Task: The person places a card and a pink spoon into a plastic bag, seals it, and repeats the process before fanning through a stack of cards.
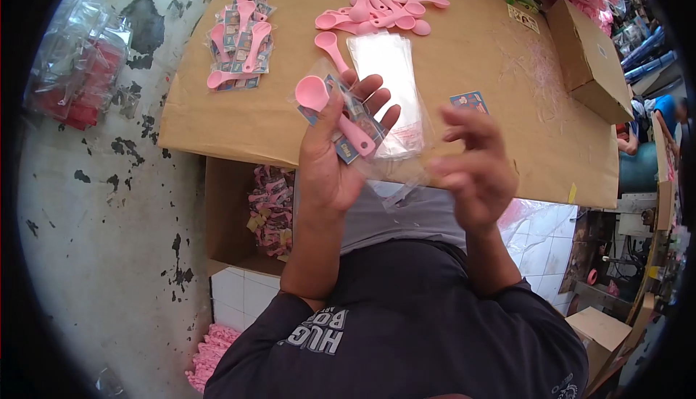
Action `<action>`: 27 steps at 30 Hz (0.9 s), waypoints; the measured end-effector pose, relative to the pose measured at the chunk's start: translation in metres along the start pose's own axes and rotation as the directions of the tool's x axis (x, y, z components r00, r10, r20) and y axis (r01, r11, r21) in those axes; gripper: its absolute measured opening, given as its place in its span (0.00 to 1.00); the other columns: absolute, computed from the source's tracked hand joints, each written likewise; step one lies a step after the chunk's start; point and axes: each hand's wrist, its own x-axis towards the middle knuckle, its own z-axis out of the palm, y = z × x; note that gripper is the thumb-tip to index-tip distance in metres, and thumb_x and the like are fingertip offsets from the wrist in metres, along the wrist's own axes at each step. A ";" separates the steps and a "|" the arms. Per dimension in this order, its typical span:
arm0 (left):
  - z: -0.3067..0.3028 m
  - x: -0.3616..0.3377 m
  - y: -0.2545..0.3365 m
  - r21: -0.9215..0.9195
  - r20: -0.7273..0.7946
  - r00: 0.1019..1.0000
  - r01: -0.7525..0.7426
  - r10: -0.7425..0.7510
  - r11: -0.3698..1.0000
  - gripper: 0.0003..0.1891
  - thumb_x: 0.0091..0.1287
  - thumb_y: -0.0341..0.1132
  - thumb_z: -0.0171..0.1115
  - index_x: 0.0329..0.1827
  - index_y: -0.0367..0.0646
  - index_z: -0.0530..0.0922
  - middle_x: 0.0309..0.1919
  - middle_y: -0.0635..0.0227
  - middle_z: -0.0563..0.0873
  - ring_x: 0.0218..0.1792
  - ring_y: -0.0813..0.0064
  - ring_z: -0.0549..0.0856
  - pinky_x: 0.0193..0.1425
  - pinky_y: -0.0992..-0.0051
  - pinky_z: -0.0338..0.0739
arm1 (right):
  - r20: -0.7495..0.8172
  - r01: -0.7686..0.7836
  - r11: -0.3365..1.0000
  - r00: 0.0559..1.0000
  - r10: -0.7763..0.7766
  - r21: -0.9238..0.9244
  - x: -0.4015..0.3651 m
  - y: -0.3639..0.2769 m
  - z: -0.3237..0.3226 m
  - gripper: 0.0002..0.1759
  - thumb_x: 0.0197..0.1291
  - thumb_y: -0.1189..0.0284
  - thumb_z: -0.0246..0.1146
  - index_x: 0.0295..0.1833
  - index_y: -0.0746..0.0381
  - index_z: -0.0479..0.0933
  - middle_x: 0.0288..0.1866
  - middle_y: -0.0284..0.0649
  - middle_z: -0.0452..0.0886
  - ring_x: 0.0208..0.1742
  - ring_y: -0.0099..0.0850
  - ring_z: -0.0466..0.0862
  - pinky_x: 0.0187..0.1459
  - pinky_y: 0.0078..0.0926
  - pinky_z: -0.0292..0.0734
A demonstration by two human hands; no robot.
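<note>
My left hand (330, 160) is closed around a clear plastic bag with a pink measuring spoon (313, 94) and a blue printed card (346, 150) in it. The thumb presses on the spoon while the fingers curl behind. From the palm, the bag's clear loose end (395, 190) stretches toward my right hand (475, 163). That hand is blurred, its fingers apart and its tips close to the plastic. Beneath and beyond my hands lies a stack of clear empty bags (388, 73). Another printed card (470, 102) lies partly behind my right fingers.
On the cardboard-covered table (290, 7), a pile of loose pink spoons (380, 11) is at the back and packed spoons (243, 40) at the left. A cardboard box (589, 58) stands at the right. Below the table, an open box (239, 210) holds many packs.
</note>
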 end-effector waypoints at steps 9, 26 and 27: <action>0.027 -0.017 -0.006 0.083 0.043 0.980 0.190 -0.194 0.978 0.30 0.86 0.47 0.45 0.82 0.34 0.58 0.78 0.45 0.69 0.78 0.55 0.71 0.83 0.54 0.66 | 0.308 0.223 0.844 0.949 -0.073 -0.487 0.021 -0.003 0.014 0.22 0.54 0.74 0.72 0.55 0.41 0.91 0.78 0.39 0.76 0.79 0.49 0.70 0.71 0.44 0.72; 0.029 -0.029 -0.011 0.822 0.107 0.994 -0.076 -0.022 0.564 0.17 0.80 0.32 0.61 0.65 0.29 0.79 0.54 0.47 0.91 0.54 0.69 0.91 0.60 0.72 0.85 | 0.095 -0.577 0.811 0.816 0.570 0.094 0.005 -0.014 0.006 0.41 0.67 0.76 0.73 0.81 0.64 0.61 0.39 0.34 0.88 0.38 0.17 0.82 0.40 0.17 0.76; 0.028 -0.031 -0.011 0.820 0.060 0.998 -0.045 -0.008 0.571 0.18 0.80 0.32 0.61 0.66 0.29 0.77 0.53 0.47 0.91 0.52 0.70 0.91 0.57 0.73 0.85 | -0.024 -0.562 0.816 0.822 0.570 0.136 0.002 -0.012 0.010 0.36 0.66 0.77 0.73 0.77 0.64 0.67 0.42 0.37 0.87 0.39 0.20 0.83 0.40 0.19 0.77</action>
